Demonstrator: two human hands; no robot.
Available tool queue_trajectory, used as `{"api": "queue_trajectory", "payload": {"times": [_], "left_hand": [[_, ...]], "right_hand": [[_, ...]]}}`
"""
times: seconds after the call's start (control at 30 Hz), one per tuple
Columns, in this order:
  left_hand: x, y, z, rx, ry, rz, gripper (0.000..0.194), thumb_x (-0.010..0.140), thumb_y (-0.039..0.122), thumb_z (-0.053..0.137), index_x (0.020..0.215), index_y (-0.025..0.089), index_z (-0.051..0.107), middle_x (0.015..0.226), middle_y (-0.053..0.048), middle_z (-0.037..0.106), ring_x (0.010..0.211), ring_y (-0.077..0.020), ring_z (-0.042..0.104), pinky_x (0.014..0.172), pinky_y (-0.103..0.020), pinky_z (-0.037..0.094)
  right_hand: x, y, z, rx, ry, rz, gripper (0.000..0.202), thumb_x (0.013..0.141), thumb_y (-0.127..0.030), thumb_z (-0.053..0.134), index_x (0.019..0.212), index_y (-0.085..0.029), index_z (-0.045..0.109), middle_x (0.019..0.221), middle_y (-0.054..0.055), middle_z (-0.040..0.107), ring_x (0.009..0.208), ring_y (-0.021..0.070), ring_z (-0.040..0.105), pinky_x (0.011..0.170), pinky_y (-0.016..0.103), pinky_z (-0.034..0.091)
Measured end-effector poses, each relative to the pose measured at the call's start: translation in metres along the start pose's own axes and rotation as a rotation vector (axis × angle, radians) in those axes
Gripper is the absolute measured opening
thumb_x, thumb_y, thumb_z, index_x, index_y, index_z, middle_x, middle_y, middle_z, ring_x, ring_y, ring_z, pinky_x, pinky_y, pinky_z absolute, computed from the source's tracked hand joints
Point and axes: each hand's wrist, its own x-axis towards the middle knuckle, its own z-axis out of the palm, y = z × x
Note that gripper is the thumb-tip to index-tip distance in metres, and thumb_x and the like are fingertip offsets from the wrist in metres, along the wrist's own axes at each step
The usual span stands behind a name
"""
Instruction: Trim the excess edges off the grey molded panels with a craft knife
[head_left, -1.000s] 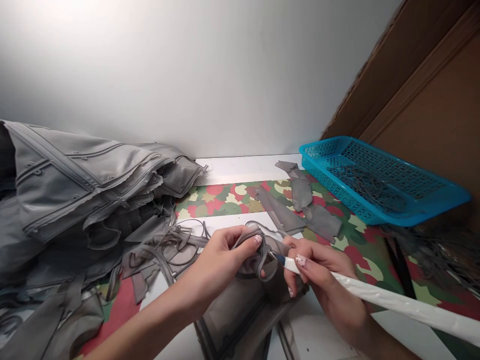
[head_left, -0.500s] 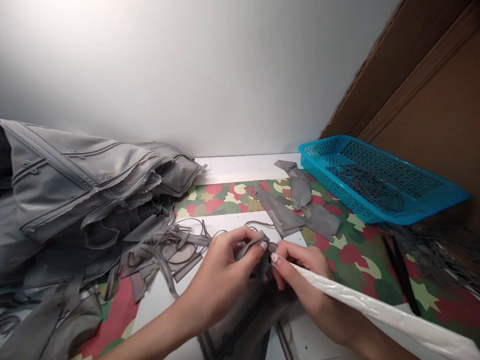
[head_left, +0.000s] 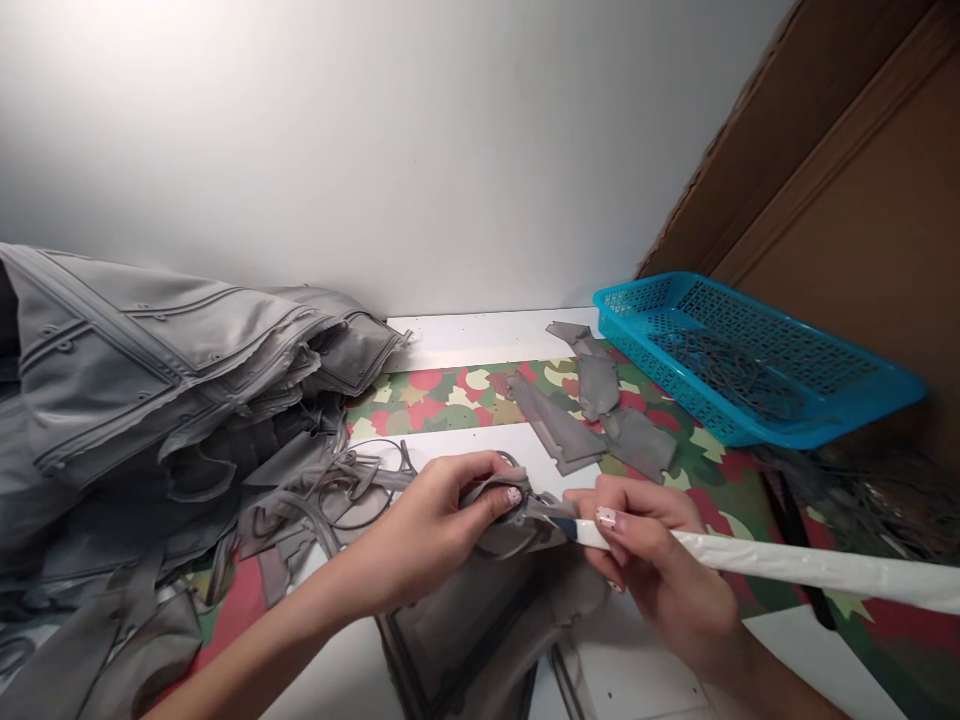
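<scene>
My left hand [head_left: 469, 505] is closed, pinching a bunched-up edge of a thin grey rubbery sheet [head_left: 487, 620] with dark moulded lines. Between the thumb and fingers of my right hand [head_left: 656, 545] is a long white-wrapped tool [head_left: 810, 570], its rear end running out at the right edge. The tool's short dark tip [head_left: 566, 527] touches or lies beside the grey material just right of my left thumb; its exact kind cannot be made out. Most of the sheet hangs below both hands over the white board [head_left: 645, 660].
A heap of moulded grey sheets [head_left: 150, 350] stands at left, with loose grey strips [head_left: 330, 500] beside it. Flat grey offcuts [head_left: 641, 440] lie behind my hands. At right are a blue basket [head_left: 840, 435] of thin strips, black tweezers [head_left: 791, 530] and a cardboard wall [head_left: 847, 200].
My right hand has moved right, and the white-wrapped tool lies more level, its dark tip now showing. My left hand has shifted slightly left, still gripping the sheet.
</scene>
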Motion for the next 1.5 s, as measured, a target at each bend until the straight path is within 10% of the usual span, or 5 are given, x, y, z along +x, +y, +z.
{"api": "queue_trajectory", "payload": {"times": [0.4, 1.17, 1.5], "left_hand": [[-0.005, 0.006, -0.005, 0.071, -0.054, 0.025, 0.019, 0.083, 0.023, 0.048, 0.085, 0.018, 0.066, 0.079, 0.001, 0.065, 0.074, -0.0134, 0.056, 0.066, -0.018, 0.04], [-0.004, 0.006, -0.003, 0.016, -0.061, -0.06, 0.016, 0.083, 0.026, 0.048, 0.083, 0.017, 0.061, 0.077, 0.002, 0.06, 0.071, -0.0117, 0.051, 0.063, -0.019, 0.038], [-0.004, 0.006, 0.0, 0.056, -0.034, -0.036, 0.018, 0.083, 0.025, 0.045, 0.078, 0.017, 0.061, 0.072, 0.002, 0.056, 0.067, -0.0116, 0.046, 0.061, -0.019, 0.035]], "right_hand": [[-0.006, 0.002, -0.003, -0.198, -0.181, 0.053, 0.033, 0.081, -0.034, 0.044, 0.052, -0.019, 0.038, 0.046, -0.004, 0.038, 0.048, 0.0114, 0.033, 0.052, 0.027, 0.023], [-0.005, -0.005, -0.001, -0.556, -0.131, 0.099, 0.035, 0.082, -0.038, 0.035, 0.052, -0.02, 0.036, 0.049, -0.003, 0.039, 0.052, 0.0131, 0.036, 0.057, 0.027, 0.027], [-0.003, -0.004, 0.01, -0.745, -0.124, -0.116, 0.031, 0.083, -0.027, 0.039, 0.055, -0.02, 0.028, 0.045, -0.006, 0.021, 0.039, 0.0082, 0.028, 0.042, 0.024, 0.019]]}}
